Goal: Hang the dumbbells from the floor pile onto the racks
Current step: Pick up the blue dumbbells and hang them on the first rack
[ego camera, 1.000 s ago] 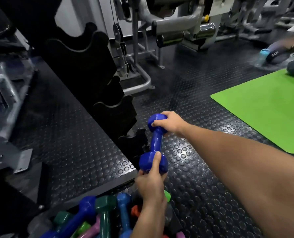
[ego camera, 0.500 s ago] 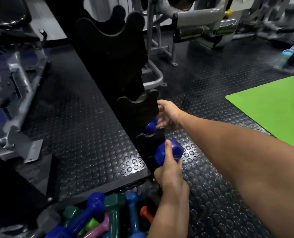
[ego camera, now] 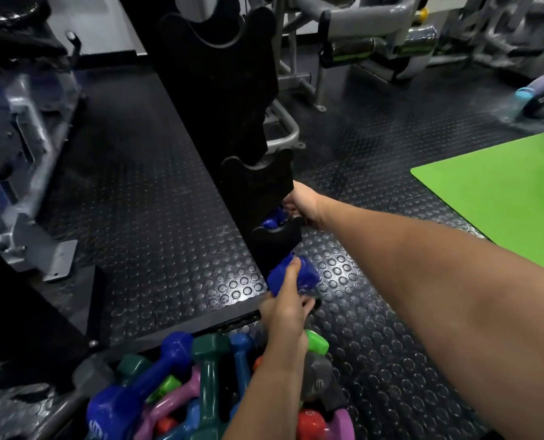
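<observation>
Two hands held one blue dumbbell (ego camera: pixel 292 274) at the black rack (ego camera: pixel 232 128) near the centre of the frame. The left hand (ego camera: pixel 285 308), reaching up from the lower middle, gripped the nearer head of the dumbbell, its thumb laid across the top and the fingers curled underneath. The right hand (ego camera: pixel 300 203), coming in from the right on a long bare forearm, was curled round the farther head, which sat at the lowest cradle (ego camera: pixel 277 236) of the rack; its fingertips were hidden behind the rack's edge. Whether the handle rested fully in the cradle could not be told. Just below, at the bottom of the frame, lay the floor pile (ego camera: pixel 207 385) of dumbbells in blue, green, pink, red and grey, on the studded black floor (ego camera: pixel 375 328). At the right edge a green mat (ego camera: pixel 502 198) lay well apart from the rack.
</observation>
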`<state>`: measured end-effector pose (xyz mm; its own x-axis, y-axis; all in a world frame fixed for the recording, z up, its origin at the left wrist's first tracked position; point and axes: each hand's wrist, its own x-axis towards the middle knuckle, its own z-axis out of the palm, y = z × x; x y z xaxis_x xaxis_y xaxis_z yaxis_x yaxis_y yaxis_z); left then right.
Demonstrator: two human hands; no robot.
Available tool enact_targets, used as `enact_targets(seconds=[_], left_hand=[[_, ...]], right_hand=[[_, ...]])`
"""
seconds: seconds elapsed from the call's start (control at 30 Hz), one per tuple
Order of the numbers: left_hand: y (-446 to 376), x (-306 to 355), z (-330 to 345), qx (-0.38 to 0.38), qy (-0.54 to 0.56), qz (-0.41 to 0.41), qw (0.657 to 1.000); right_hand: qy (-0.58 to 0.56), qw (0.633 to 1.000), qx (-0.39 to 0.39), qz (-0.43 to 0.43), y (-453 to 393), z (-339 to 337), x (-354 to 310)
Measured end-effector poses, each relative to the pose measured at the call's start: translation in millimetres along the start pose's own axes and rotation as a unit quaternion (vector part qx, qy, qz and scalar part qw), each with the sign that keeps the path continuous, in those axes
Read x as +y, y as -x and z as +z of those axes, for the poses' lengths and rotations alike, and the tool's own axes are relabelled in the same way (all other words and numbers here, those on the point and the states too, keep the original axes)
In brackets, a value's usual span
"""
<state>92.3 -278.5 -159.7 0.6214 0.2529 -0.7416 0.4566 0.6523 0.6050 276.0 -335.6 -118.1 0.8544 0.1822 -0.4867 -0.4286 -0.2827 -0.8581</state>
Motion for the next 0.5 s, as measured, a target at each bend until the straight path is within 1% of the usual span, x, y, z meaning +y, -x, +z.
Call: enact_targets(seconds=[0.1,0.2,0.37,0.5], left_hand=[[2,3,1,-0.014,-0.024,-0.001,1.000],[1,4,-2,-0.018,-0.055,0.006,0.998],[-3,5,-12,-0.036,-0.107,0.031,0.993],[0,9,-18,-0.053,-0.153,0.041,0.986]], right_hand=[[0.008,0.999,0.013,-0.030,2,4,-1],[0.046,0.997,0.029,-0.049,11,8,-5],[0.076,0.996,0.036,-0.037,29,3,-9],[0.089,0.994,0.042,-0.043,41,2,-9]])
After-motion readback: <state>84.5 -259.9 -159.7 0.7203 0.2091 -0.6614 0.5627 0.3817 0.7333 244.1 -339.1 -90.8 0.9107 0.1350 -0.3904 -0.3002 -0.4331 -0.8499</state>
